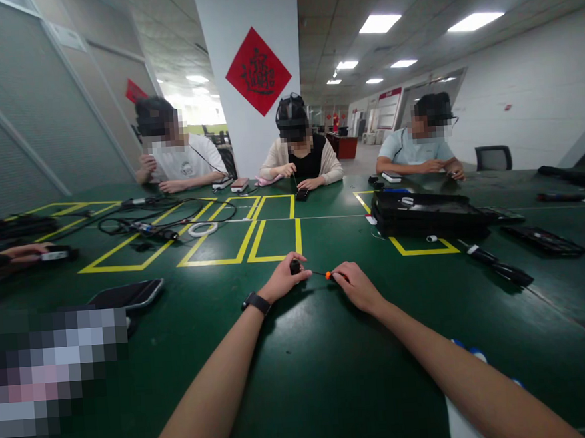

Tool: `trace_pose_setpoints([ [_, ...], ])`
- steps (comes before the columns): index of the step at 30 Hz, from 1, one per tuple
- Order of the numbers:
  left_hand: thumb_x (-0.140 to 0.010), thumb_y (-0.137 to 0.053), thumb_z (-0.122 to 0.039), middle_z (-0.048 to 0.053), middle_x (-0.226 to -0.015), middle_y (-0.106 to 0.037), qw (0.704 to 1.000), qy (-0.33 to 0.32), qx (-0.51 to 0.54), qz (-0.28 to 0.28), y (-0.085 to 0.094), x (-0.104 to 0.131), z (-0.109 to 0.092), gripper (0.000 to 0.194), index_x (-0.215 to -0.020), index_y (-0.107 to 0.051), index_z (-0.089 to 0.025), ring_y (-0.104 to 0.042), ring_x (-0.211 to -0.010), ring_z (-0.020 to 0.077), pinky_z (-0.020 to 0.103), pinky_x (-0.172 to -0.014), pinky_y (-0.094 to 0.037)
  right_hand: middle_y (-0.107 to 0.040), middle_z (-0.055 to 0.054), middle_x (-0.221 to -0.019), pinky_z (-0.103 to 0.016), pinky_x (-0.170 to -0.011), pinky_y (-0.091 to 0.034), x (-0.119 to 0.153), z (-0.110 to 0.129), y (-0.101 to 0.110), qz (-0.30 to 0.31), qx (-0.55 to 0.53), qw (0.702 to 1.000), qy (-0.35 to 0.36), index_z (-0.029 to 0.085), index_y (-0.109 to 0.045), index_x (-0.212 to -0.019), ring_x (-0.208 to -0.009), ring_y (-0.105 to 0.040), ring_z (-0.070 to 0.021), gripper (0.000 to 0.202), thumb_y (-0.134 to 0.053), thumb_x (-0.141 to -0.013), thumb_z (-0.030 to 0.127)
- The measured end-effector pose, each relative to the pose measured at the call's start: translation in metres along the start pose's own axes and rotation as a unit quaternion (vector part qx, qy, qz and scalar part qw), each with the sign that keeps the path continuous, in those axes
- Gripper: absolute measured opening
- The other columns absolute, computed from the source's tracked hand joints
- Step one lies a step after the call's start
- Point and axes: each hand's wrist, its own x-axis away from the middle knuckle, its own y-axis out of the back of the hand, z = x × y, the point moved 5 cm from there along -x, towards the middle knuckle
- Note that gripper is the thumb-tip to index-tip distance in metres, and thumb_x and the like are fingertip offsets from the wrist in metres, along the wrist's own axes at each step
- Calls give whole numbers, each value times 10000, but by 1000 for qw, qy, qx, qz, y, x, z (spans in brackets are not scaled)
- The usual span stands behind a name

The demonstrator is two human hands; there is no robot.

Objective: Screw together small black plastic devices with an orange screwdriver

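Both of my hands are close together over the middle of the green table (304, 378). My left hand (279, 280), with a dark watch (256, 304) on its wrist, is closed around a small black rounded part (295, 267). From the right, my right hand (360, 287) grips what looks like a screwdriver (328, 275) with an orange collar and a thin dark shaft. The shaft points left at the black part. Whether its tip touches the part is too small to tell. The fingers hide most of the screwdriver's handle.
A black open case (427, 213) sits right of centre, with a black tool (499, 264) before it. Cables (155, 228) and a white ring (202, 230) lie left among yellow tape outlines. A phone (127, 294) is nearer left. Three people sit across; another person's hand (24, 252) is at left.
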Motion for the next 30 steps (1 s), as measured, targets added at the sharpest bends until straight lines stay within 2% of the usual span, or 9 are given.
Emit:
trace_pose_setpoints([
  [2, -690, -612, -404, -26, -730, -532, 1000, 5, 5, 2, 0, 0, 0, 386, -980, -479, -185, -507, -630, 90, 233, -636, -406, -573, -51, -848, -325, -801, -375, 0, 0, -1, 7, 3, 1000, 7, 179, -607, -838, -856, -487, -169, 239, -383, -875, 251],
  [6, -728, -565, -413, -29, -693, -534, 1000, 22, 10, 7, -2, 1, 2, 361, -995, -477, -186, -502, -595, 91, 233, -605, -402, -572, -45, -888, -323, -802, -378, 1, 0, 2, -10, -4, 1000, 20, 188, -592, -899, -872, -480, -173, 142, -495, -817, 251],
  [9, -712, -591, -389, -25, -723, -535, 1000, 6, 6, 5, -1, 0, 1, 355, -984, -489, -186, -500, -619, 89, 233, -628, -400, -569, -46, -921, -322, -799, -381, 1, -2, 3, -22, -10, 1000, 12, 190, -576, -935, -879, -478, -176, 179, -550, -780, 277],
  [15, -705, -600, -363, -24, -741, -529, 1000, 1, 0, 11, -1, 0, -3, 346, -980, -491, -185, -495, -646, 90, 237, -665, -396, -580, -44, -868, -312, -813, -363, -1, -7, -2, 6, -5, 1000, -4, 184, -617, -860, -858, -487, -159, 264, -370, -885, 272],
  [20, -683, -617, -381, -26, -734, -523, 1000, -4, -3, 9, -1, 1, -7, 369, -969, -493, -184, -500, -658, 97, 240, -669, -399, -578, -44, -856, -308, -802, -371, -2, -6, -1, 7, -11, 1000, -3, 175, -613, -827, -848, -492, -158, 217, -417, -860, 261],
  [23, -671, -623, -408, -23, -734, -525, 1000, 2, -8, 2, -2, 2, -8, 391, -964, -496, -183, -505, -663, 104, 248, -672, -402, -571, -42, -881, -311, -783, -389, 0, -4, 2, -9, -21, 1000, -4, 177, -584, -866, -854, -494, -165, 129, -518, -795, 264],
  [26, -660, -631, -418, -24, -728, -527, 1000, 4, -10, 4, -2, 2, -10, 401, -958, -498, -184, -504, -659, 106, 250, -672, -403, -564, -42, -929, -318, -792, -399, 2, -4, 3, -23, -40, 999, -10, 184, -550, -952, -880, -500, -171, 231, -585, -739, 265],
  [30, -653, -635, -424, -26, -719, -529, 1000, 6, -12, 2, -2, 3, -12, 400, -946, -507, -182, -502, -645, 104, 247, -658, -404, -558, -60, -989, -324, -818, -401, 2, -10, 2, -23, -72, 996, -45, 185, -500, -1109, -921, -508, -167, 326, -506, -799, 284],
])
